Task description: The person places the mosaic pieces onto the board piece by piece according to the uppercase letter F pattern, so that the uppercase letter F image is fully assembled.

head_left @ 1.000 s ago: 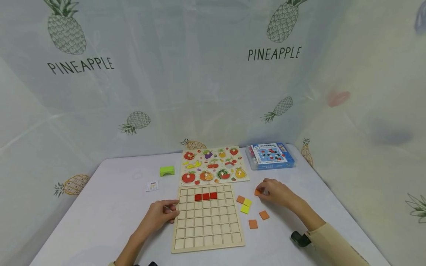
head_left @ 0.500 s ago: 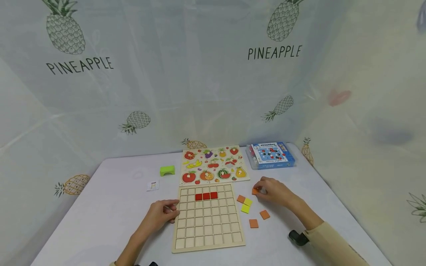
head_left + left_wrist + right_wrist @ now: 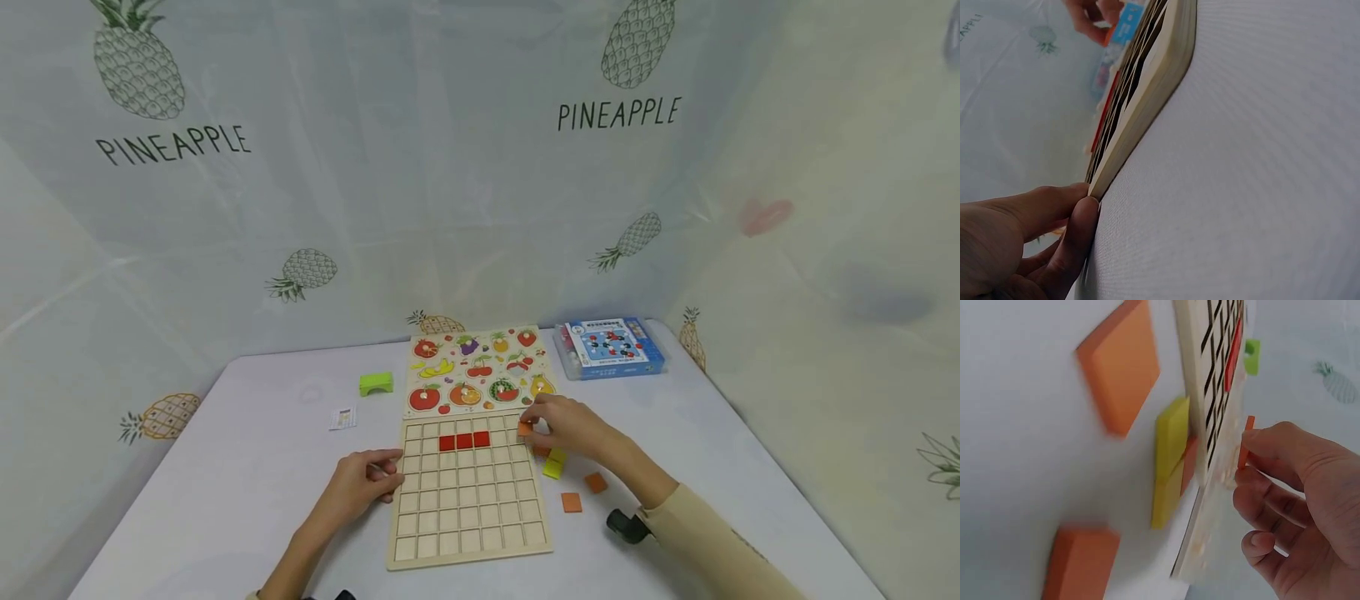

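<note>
My right hand [image 3: 567, 423] pinches an orange square tile [image 3: 1246, 442] between thumb and fingers, above the upper right corner of the wooden grid board [image 3: 457, 500]. Three red tiles [image 3: 464, 441] sit side by side in the board's second row. At the board's left edge, my left hand [image 3: 360, 482] pinches the rim; the left wrist view shows thumb and finger [image 3: 1079, 234] meeting at that edge. Right of the board lie two yellow tiles [image 3: 554, 465], an orange tile partly hidden by the right hand, and two more orange tiles, one nearer [image 3: 572, 502] and one farther right [image 3: 596, 482].
Behind the grid board lies a fruit puzzle board [image 3: 480, 371]. A blue-labelled plastic box [image 3: 611, 350] stands at the back right. A green arch block [image 3: 376, 383] and a small white printed packet [image 3: 343, 418] are at the left. Patterned curtains [image 3: 480, 167] hang around the white table.
My right hand has carried the orange tile leftward, from the table right of the loose tiles to above the grid board's upper right corner. The left hand has stayed at the board's edge.
</note>
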`<state>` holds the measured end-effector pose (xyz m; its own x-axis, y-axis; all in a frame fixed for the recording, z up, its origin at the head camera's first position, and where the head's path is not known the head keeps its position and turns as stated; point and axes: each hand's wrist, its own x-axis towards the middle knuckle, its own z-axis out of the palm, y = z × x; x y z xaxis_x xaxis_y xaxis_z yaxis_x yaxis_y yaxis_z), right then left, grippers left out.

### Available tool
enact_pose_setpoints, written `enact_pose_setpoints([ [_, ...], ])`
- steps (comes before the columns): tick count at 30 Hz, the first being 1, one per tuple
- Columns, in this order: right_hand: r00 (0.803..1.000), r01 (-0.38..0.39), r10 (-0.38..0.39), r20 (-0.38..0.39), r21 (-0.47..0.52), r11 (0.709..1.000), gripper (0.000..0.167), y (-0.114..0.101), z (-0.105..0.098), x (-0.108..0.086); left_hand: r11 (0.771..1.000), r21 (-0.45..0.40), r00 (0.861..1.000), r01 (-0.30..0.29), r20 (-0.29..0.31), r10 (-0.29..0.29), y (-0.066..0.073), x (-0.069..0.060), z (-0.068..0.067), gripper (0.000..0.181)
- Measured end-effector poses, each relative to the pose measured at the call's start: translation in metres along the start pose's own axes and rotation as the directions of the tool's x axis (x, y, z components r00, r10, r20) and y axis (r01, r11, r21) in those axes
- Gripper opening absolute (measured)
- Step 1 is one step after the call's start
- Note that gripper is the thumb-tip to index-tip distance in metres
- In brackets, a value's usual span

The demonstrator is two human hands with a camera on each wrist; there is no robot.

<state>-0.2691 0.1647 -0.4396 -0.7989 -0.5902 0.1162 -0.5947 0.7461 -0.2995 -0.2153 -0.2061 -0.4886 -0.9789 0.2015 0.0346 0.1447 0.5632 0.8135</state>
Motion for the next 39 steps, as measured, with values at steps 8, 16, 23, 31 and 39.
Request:
enact_pose_setpoints([
  [8,0.994,0.107,-0.106,0.025,-0.029,0.994,0.024,-0.036,0.011,0.025,1.000,-0.012,1.000,0.001,0.005,-0.001,-0.002,0.000,-0.001,0.043],
  [16,0.985,0.169,-0.167,0.043,-0.061,0.984,0.023,-0.062,0.026,0.043,1.000,0.000,1.000,0.004,0.005,-0.004,-0.001,0.000,0.000,0.043],
  [23,0.978,0.207,-0.203,0.048,-0.089,0.974,0.022,-0.073,0.037,0.052,1.000,0.027,1.000,-0.003,-0.004,0.003,-0.001,0.000,0.000,0.041],
  [31,0.977,0.212,-0.207,0.060,-0.088,0.973,0.018,-0.081,0.043,0.058,0.999,0.032,1.000,-0.006,-0.006,0.007,0.000,0.001,-0.001,0.041],
  [39,0.977,0.207,-0.200,0.069,-0.108,0.972,0.020,-0.086,0.045,0.060,0.998,0.060,1.000,0.003,-0.020,-0.002,0.002,-0.001,-0.001,0.040],
])
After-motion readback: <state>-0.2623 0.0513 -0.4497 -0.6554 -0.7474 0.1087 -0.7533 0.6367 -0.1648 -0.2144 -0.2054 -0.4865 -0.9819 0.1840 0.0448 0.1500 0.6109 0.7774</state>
